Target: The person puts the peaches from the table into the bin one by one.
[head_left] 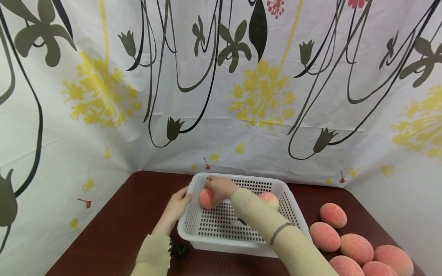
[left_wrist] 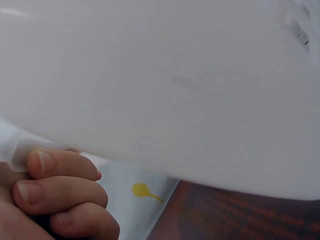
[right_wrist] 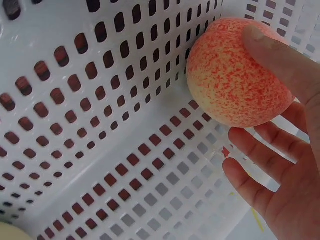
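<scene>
A white perforated plastic basket [head_left: 238, 243] stands on the dark red table. Inside its left end, my right hand [head_left: 221, 189] holds a pink peach [head_left: 206, 198]. The right wrist view shows the thumb over this peach [right_wrist: 235, 75] and fingers below it, close to the basket's slotted wall. My left hand [head_left: 177, 206] grips the left rim of the basket from outside; in the left wrist view its curled fingers [left_wrist: 70, 192] lie at the white edge. Another peach [head_left: 269, 199], pink and pale yellow, sits in the basket's right part, partly behind my right sleeve.
Several peaches [head_left: 357, 247] lie together on the table to the right of the basket. A small black object [head_left: 179, 250] is beside my left wrist. A white patterned sheet [head_left: 221, 145] hangs behind and along both sides of the table [head_left: 114, 234].
</scene>
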The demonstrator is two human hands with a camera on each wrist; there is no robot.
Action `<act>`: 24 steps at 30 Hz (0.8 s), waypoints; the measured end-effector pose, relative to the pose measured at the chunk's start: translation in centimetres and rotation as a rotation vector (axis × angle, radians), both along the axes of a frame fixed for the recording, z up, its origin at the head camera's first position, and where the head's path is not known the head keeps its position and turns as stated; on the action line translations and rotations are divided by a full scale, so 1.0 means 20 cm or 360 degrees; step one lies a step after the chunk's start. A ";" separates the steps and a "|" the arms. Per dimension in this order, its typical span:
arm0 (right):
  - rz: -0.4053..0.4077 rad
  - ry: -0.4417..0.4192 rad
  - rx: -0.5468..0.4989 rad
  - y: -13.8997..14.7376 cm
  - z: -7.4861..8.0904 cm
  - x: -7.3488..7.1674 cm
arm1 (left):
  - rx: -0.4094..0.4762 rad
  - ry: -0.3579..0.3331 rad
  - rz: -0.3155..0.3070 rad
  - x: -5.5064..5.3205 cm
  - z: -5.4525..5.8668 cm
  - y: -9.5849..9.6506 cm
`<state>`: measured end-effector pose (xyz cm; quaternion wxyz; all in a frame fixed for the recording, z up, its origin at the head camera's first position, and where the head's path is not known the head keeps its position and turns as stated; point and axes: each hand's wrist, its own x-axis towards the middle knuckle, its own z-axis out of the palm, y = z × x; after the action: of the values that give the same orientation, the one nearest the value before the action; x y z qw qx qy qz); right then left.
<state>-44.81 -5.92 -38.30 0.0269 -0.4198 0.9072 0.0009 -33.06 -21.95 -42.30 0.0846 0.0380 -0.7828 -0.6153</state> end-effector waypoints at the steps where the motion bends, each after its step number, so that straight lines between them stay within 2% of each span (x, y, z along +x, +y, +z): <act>1: -0.0004 0.0004 0.0015 0.01 0.00 0.00 | -0.0012 0.0006 -0.0001 0.00 0.00 0.01; 11: -0.0118 -0.0059 0.0016 0.17 0.11 -0.01 | -0.0053 -0.0046 0.0017 0.02 0.01 0.04; 18: -0.0307 -0.0148 -0.0021 0.43 0.27 -0.06 | -0.0040 -0.0063 -0.0002 -0.01 0.02 0.05; 24: -0.0362 -0.0146 -0.0073 0.68 0.41 -0.08 | -0.0039 -0.0093 0.0022 0.01 0.01 0.03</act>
<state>-46.46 7.77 -30.14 0.0585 -0.3144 0.9465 -0.0422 -32.96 -21.43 -42.01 0.0665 0.0604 -0.7922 -0.6036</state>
